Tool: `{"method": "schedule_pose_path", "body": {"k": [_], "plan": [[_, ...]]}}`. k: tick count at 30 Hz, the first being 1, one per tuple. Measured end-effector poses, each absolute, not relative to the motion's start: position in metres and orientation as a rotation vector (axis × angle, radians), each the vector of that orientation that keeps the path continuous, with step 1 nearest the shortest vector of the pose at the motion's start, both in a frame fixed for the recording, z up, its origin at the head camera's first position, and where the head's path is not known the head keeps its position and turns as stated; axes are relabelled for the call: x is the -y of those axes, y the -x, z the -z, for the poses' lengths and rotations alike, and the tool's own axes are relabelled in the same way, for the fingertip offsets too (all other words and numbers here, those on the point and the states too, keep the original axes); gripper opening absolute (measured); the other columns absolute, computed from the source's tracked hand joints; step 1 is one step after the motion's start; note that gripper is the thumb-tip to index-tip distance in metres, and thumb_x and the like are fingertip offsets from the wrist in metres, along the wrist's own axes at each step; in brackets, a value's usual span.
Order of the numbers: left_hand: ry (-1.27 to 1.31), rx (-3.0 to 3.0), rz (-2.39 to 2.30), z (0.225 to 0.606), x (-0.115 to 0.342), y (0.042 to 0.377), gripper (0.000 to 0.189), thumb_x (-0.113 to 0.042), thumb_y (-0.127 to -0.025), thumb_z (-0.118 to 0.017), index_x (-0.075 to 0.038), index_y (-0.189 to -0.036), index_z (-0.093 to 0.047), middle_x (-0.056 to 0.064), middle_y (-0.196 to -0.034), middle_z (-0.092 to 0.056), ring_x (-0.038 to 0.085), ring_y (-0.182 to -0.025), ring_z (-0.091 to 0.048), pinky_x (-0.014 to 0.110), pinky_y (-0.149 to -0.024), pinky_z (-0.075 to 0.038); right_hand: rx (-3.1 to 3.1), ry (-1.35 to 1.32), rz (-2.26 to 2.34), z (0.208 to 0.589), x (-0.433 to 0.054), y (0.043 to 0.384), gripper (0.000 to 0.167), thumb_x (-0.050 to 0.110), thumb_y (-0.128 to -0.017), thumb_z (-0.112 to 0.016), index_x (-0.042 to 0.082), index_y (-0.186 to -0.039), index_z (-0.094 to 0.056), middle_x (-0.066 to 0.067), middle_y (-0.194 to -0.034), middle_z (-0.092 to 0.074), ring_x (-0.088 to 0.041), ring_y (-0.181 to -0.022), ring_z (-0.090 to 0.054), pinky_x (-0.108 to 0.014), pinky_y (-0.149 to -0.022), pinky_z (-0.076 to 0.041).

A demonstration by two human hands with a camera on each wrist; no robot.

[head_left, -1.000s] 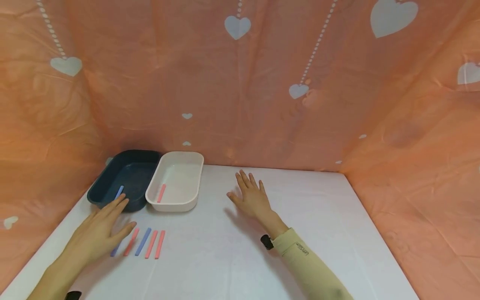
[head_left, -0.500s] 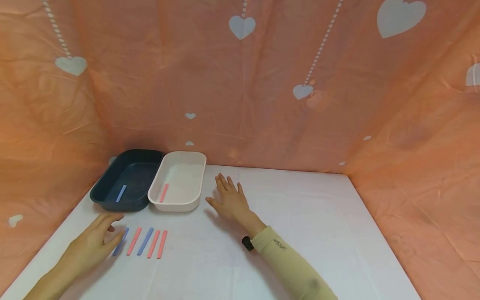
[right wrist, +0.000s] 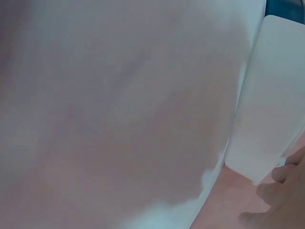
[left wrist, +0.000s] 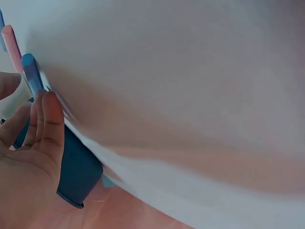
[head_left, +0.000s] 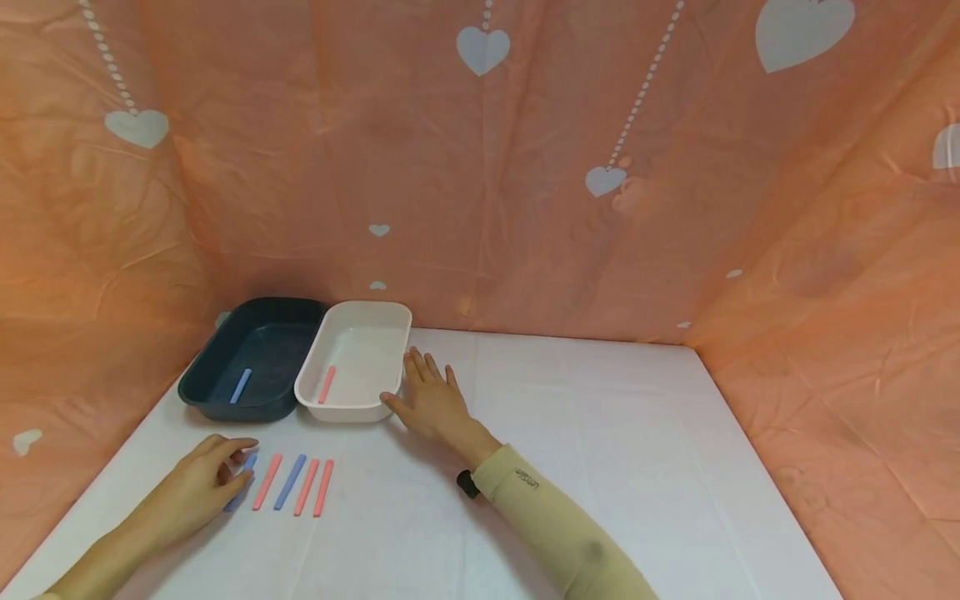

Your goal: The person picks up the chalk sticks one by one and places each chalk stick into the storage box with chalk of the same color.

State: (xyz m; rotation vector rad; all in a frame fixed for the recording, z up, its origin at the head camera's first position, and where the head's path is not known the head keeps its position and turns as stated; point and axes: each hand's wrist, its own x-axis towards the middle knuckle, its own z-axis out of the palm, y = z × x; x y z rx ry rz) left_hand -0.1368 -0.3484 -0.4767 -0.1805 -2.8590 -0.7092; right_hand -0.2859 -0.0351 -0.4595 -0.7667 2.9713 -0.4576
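Note:
My left hand [head_left: 197,485] is low over the table, thumb and bent fingers to either side of a blue chalk-like stick [left wrist: 32,69]. A gap shows between the thumb and the stick in the left wrist view. To its right lie a pink stick [head_left: 267,482], a second blue stick [head_left: 289,482] and two more pink sticks, side by side. My right hand [head_left: 435,406], fingers spread, is at the right side of the white tray [head_left: 341,413], fingertips right at its rim. That tray contains one pink stick [head_left: 326,385].
A dark blue tray [head_left: 236,412] stands against the white one's left side, with one blue stick [head_left: 241,386] inside. White cloth [head_left: 600,450] covers the table. Orange curtain with hearts [head_left: 525,250] encloses the back and sides.
My left hand has drawn back from over the dark tray to the leftmost blue stick, its fingers bending. My right hand has moved left to the white tray's edge.

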Motion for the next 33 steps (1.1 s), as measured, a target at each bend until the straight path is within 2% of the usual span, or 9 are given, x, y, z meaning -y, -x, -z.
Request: {"method": "schedule_pose_path", "body": {"k": [13,23,33], "plan": [[0.143,2.970,0.711,0.476,0.349,0.141,0.031,-0.005,-0.087,-0.078,0.003,-0.116,-0.071,0.001,-0.089,-0.052,0.010,-0.076,-0.048,0.025,-0.063,-0.043,-2.975,0.764,0.412,0.459,0.046,0.286,0.082,0.066,-0.106,-0.031,0.013,-0.167,-0.016,0.000,-0.175,-0.008,-0.024,-0.160,-0.014,-0.052,-0.126,-0.017],[0.152,2.930,0.732,0.476,0.347,0.140,0.028,-0.003,-0.084,-0.078,0.002,-0.111,-0.071,0.001,-0.092,-0.056,0.005,-0.074,-0.048,0.024,-0.064,-0.044,-2.971,0.772,0.367,0.458,0.046,0.284,0.081,0.064,-0.107,-0.029,0.012,-0.167,-0.015,-0.001,-0.175,-0.007,-0.022,-0.160,-0.013,-0.051,-0.127,-0.014],[0.137,2.858,0.796,0.477,0.351,0.138,0.033,0.000,-0.083,-0.079,0.001,-0.114,-0.070,0.003,-0.096,-0.058,0.001,-0.075,-0.048,0.022,-0.064,-0.044,-2.978,0.771,0.336,0.458,0.048,0.286,0.080,0.065,-0.107,-0.028,0.013,-0.168,-0.015,0.001,-0.175,-0.006,-0.020,-0.160,-0.012,-0.048,-0.128,-0.011]]}}
